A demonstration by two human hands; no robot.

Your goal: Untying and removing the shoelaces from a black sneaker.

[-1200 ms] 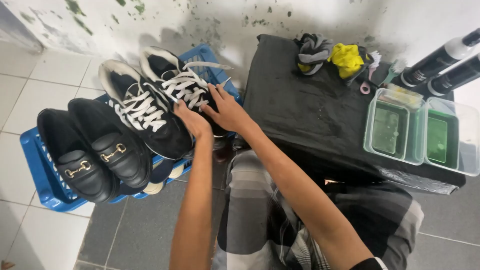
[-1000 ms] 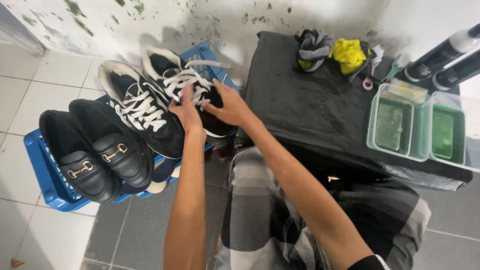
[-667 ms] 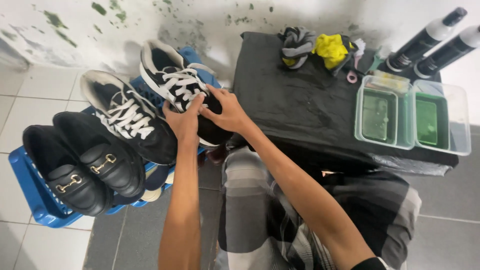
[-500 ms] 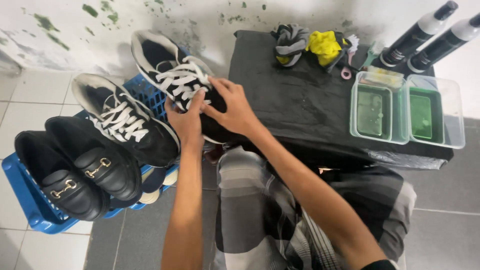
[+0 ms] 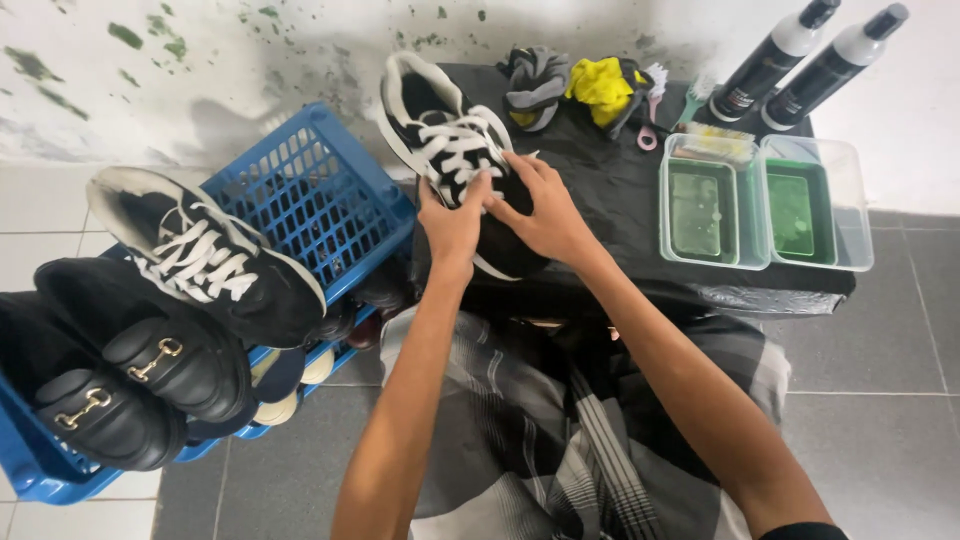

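Head view, sole view supplied; black sneaker with white laces lying on the black-covered table, at 12 o'clock from the seated person's lap; long axis running from heel at 11 o'clock to toe at 5 o'clock. Left hand pressed against the shoe's near side, fingers together and curled at the laces; right hand laid over the toe end, fingers spread and cupping the upper; both in contact, neither nearer. Blue crate at 9 o'clock, just beside the table, carrying the matching sneaker and black loafers. Two clear tubs at 3 o'clock of the hands; spray bottles and cloths along the far edge.
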